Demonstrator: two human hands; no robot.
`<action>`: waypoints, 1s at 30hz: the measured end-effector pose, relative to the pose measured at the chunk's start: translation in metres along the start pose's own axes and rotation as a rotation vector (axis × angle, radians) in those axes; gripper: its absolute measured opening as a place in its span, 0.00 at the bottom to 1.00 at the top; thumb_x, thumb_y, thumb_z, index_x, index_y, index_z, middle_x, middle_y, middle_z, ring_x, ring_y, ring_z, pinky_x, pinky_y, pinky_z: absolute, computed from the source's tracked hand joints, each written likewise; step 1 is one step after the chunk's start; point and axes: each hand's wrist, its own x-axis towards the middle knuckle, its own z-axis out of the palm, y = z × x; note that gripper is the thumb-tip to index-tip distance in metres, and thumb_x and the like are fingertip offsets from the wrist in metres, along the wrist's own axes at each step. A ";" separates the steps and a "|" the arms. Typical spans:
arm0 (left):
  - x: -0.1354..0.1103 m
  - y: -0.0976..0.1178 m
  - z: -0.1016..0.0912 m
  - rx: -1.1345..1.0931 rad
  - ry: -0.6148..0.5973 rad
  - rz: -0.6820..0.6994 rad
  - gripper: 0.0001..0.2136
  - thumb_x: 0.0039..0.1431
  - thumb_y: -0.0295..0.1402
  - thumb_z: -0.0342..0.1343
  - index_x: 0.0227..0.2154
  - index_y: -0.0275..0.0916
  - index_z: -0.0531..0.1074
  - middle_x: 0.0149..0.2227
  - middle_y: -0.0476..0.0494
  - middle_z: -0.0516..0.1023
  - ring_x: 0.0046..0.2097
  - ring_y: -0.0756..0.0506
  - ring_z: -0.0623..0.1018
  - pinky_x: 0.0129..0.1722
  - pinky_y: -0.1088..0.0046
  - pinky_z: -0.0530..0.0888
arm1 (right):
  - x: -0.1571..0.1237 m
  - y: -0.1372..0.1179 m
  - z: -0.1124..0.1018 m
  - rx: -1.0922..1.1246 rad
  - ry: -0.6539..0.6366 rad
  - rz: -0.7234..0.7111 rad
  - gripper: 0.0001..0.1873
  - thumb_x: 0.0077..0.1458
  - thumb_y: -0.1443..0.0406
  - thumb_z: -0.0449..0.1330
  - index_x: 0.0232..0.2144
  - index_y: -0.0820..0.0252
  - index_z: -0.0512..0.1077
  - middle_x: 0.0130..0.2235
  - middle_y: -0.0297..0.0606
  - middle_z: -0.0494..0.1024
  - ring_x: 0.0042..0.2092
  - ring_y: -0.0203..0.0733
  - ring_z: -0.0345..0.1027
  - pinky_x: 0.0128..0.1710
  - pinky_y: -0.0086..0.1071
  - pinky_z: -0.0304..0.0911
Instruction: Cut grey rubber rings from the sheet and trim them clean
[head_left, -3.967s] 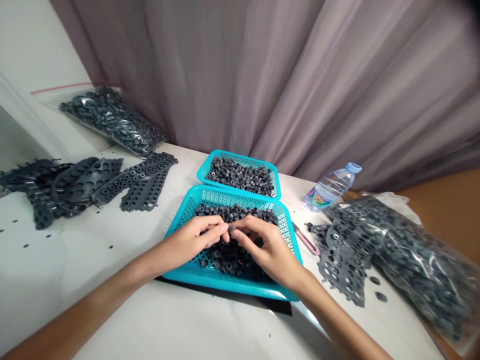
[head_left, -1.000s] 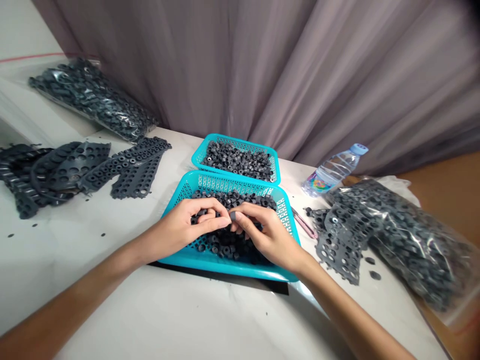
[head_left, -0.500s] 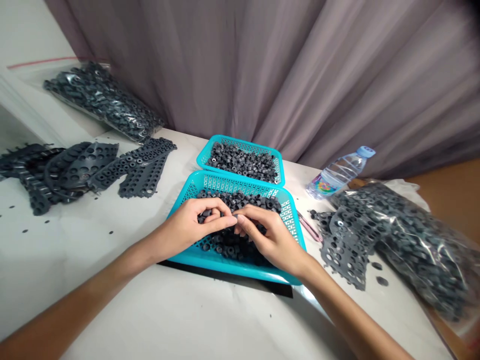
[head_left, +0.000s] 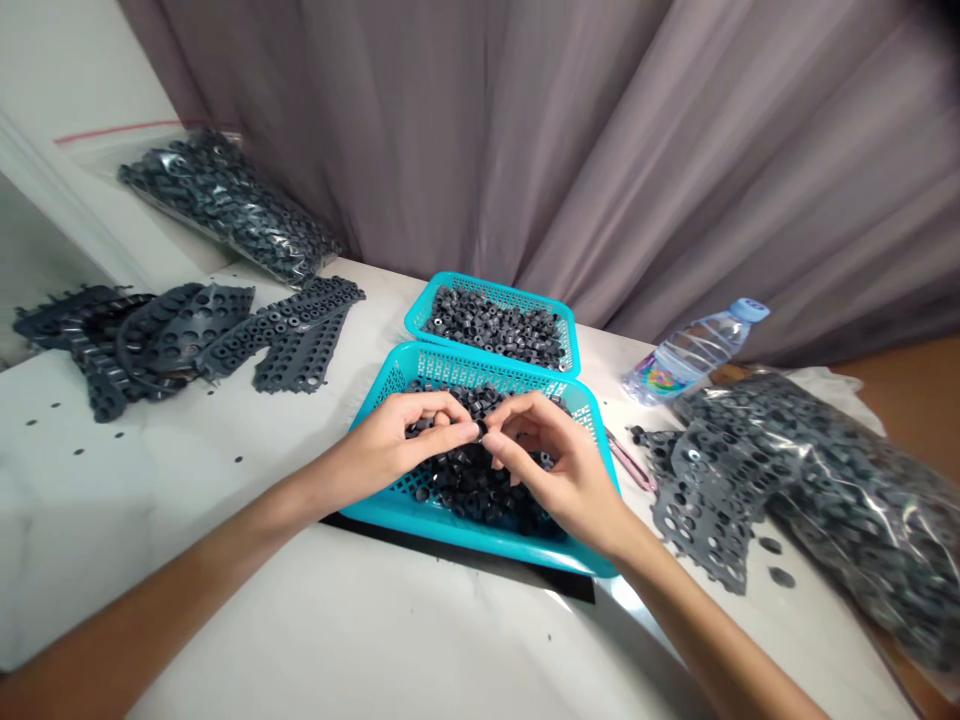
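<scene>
Above the front turquoise basket (head_left: pixel 480 545), my left hand (head_left: pixel 420 430) is closed, pinching a small black rubber ring (head_left: pixel 481 431) between thumb and forefinger. My right hand (head_left: pixel 559 465) meets the ring from the other side, its thumb and forefinger tips close together on the ring's edge. The right hand's other fingers are curled and partly hidden. Below both hands, many small black rubber rings (head_left: pixel 480 490) fill the basket, which sits on the white table (head_left: pixel 247 620).
Behind stands a second turquoise basket (head_left: pixel 574 345) of black pieces. Perforated rubber sheets (head_left: pixel 300 350) lie left, with another sheet (head_left: pixel 705 500) right. Bags of pieces (head_left: pixel 232 210) stand at both sides. A water bottle (head_left: pixel 697 350) and a pink cutter (head_left: pixel 632 461) are right.
The fingertips of my right hand have parted slightly from my left, so the black ring between them now shows. The whole scene has shifted a little to the right in view.
</scene>
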 end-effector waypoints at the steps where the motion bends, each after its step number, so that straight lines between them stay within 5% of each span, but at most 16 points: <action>1: 0.000 0.001 0.000 -0.003 -0.009 -0.002 0.12 0.68 0.43 0.59 0.37 0.40 0.80 0.35 0.50 0.76 0.36 0.48 0.70 0.38 0.71 0.65 | 0.000 0.000 0.000 -0.015 -0.008 0.000 0.10 0.67 0.57 0.66 0.44 0.57 0.74 0.41 0.38 0.79 0.38 0.39 0.74 0.33 0.30 0.70; 10: 0.000 -0.003 -0.001 -0.041 -0.031 -0.044 0.16 0.69 0.48 0.58 0.38 0.40 0.81 0.27 0.51 0.69 0.28 0.50 0.63 0.25 0.74 0.58 | 0.001 0.004 -0.002 0.062 -0.012 0.007 0.10 0.70 0.58 0.63 0.47 0.56 0.80 0.42 0.39 0.80 0.37 0.38 0.75 0.30 0.29 0.73; 26: -0.001 -0.009 0.003 0.018 0.060 0.055 0.11 0.68 0.44 0.62 0.39 0.42 0.75 0.27 0.57 0.54 0.28 0.51 0.58 0.30 0.73 0.59 | 0.003 0.002 -0.003 0.052 0.011 0.002 0.14 0.71 0.57 0.61 0.48 0.56 0.83 0.39 0.39 0.81 0.30 0.35 0.73 0.28 0.29 0.69; 30: -0.001 -0.008 0.002 0.013 0.053 0.062 0.08 0.68 0.41 0.61 0.39 0.42 0.75 0.27 0.57 0.54 0.29 0.51 0.58 0.30 0.73 0.58 | 0.004 0.002 -0.003 0.082 0.142 0.002 0.13 0.71 0.58 0.62 0.46 0.59 0.82 0.34 0.36 0.81 0.26 0.33 0.71 0.25 0.29 0.65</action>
